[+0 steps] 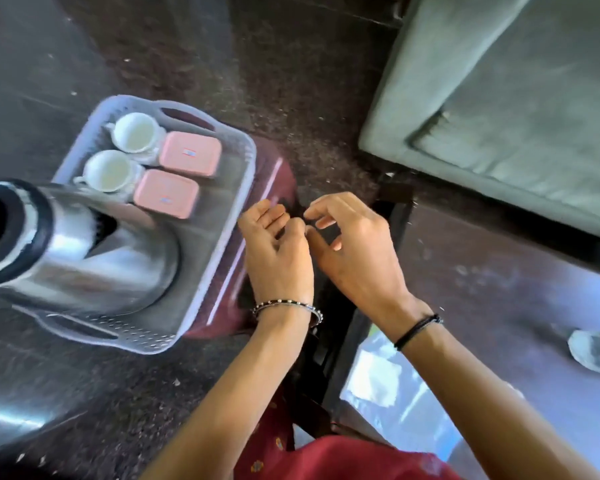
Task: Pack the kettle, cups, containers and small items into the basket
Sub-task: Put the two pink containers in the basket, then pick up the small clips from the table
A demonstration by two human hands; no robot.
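Note:
A pale lilac plastic basket (243, 174) stands on a dark red surface. Inside it are a steel kettle (84, 251) with its lid off, two white cups (134, 131) (108, 171) and two pink-lidded containers (190, 153) (167, 194). My left hand (278, 247) and my right hand (354, 247) hover just right of the basket, close together, fingers loosely curled. Neither hand visibly holds anything; the frame is blurred and the fingertips nearly meet.
The dark red surface (267, 188) under the basket sits on a dark speckled floor (291, 64). A grey-green cushioned seat (506, 98) fills the upper right. A shoe (596, 351) shows at the right edge.

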